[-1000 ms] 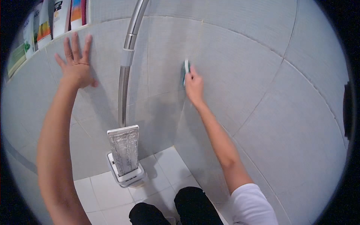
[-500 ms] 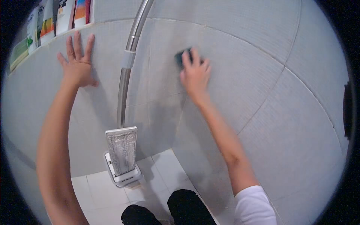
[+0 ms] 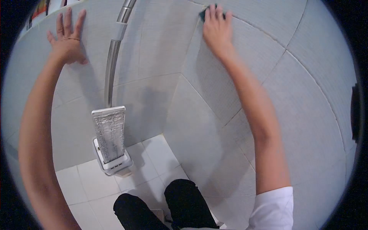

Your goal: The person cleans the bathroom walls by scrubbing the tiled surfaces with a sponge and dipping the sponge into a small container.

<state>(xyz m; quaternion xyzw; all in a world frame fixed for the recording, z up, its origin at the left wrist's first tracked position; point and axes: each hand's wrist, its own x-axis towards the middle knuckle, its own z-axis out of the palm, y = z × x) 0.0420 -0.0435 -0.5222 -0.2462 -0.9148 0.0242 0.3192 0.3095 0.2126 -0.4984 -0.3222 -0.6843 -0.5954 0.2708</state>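
My left hand (image 3: 68,40) presses flat on the grey tiled wall (image 3: 161,50), fingers spread and nothing in it. Up near the wall corner, my right hand (image 3: 217,32) grips a dark green scrubbing pad (image 3: 202,14) against the tiles, beside a grout line. My fingers cover most of the pad. Between my hands leans a flat mop with a metal pole (image 3: 112,69). Its grey, worn mop pad (image 3: 111,134) stands upright in a white and grey bucket (image 3: 115,165) on the floor.
White floor tiles (image 3: 96,186) meet the walls below. My knees in black trousers (image 3: 182,195) are at the bottom. Several packages (image 3: 40,11) stand on a ledge at the upper left. Something dark (image 3: 355,113) sits at the right edge.
My right hand has moved the scrubbing pad up and right along the wall to the corner. My left hand remains flat on the wall. The view has shifted slightly.
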